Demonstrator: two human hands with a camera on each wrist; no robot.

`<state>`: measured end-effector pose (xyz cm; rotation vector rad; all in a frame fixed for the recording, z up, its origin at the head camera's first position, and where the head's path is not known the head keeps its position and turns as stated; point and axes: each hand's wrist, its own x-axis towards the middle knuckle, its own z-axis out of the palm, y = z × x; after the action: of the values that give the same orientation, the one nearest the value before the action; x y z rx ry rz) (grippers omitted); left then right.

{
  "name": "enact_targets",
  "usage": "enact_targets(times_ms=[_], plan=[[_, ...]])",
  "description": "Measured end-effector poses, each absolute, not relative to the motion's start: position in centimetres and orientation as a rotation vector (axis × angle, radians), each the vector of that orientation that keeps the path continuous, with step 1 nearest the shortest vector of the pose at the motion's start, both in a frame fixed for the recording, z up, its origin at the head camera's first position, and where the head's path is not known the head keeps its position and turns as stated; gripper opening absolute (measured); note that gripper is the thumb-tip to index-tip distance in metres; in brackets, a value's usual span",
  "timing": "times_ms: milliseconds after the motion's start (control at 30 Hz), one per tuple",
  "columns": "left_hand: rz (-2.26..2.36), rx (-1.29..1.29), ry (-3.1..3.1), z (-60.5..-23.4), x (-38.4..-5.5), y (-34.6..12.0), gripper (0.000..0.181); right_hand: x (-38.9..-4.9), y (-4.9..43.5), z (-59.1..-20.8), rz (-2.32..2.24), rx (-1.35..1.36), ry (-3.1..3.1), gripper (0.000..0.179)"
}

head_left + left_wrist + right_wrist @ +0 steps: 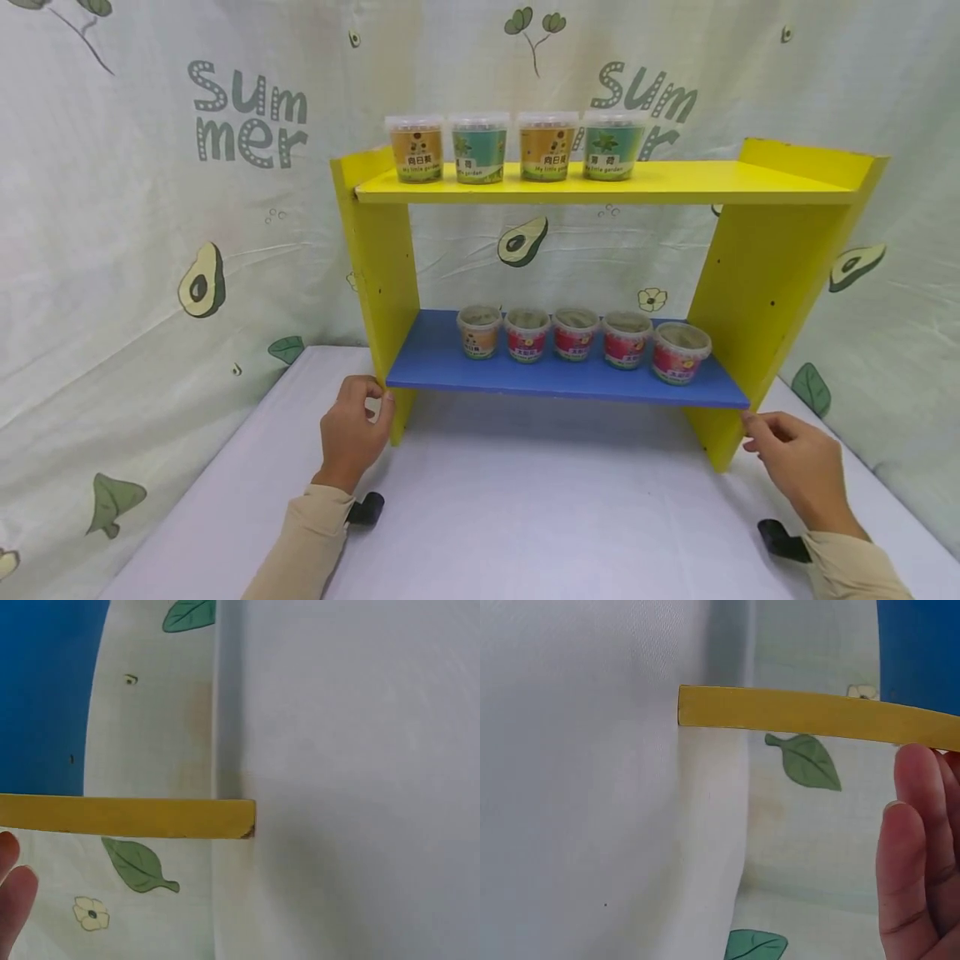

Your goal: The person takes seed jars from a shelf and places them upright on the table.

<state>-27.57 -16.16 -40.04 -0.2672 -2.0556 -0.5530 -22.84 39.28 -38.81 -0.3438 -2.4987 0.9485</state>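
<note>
A yellow two-tier shelf (787,275) with a blue lower board (525,379) stands on the white table. My left hand (356,429) is at the outer side of its left side panel (367,283), level with the blue board. Two fingertips (16,900) show beside the panel's yellow edge (150,817) in the left wrist view. On the other side, my right hand (802,462) touches the right panel near its front edge. The right wrist view has its fingers (915,795) extended against the yellow edge (795,712) from outside.
Several lidded planting cups (546,154), orange and green, line the top board. On the blue board stands a row of smaller pots (576,337), mostly pink, one orange (480,337). A printed curtain (150,208) hangs behind the white table (540,500).
</note>
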Motion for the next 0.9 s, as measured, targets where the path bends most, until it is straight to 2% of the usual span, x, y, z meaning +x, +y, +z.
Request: enact_targets(times_ms=[167,400,733,900], plan=[[-0.533,-0.312,-1.986,-39.3,-27.4,-15.4,0.021,-22.2,39.3,-38.2,1.004,-0.373,-2.383,0.052],[-0.512,-0.320,-1.961,-38.6,-27.6,-14.4,0.039,-21.9,39.2,-37.1,1.108,-0.445,-2.234,0.045],[-0.573,-0.167,-2.024,-37.8,-28.1,-13.4,0.038,-22.6,38.1,-35.4,1.195,-0.360,-2.100,0.035],[-0.621,-0.111,-2.062,-37.5,-28.9,-12.6,0.036,-22.2,37.0,-34.5,1.093,-0.282,-2.114,0.030]])
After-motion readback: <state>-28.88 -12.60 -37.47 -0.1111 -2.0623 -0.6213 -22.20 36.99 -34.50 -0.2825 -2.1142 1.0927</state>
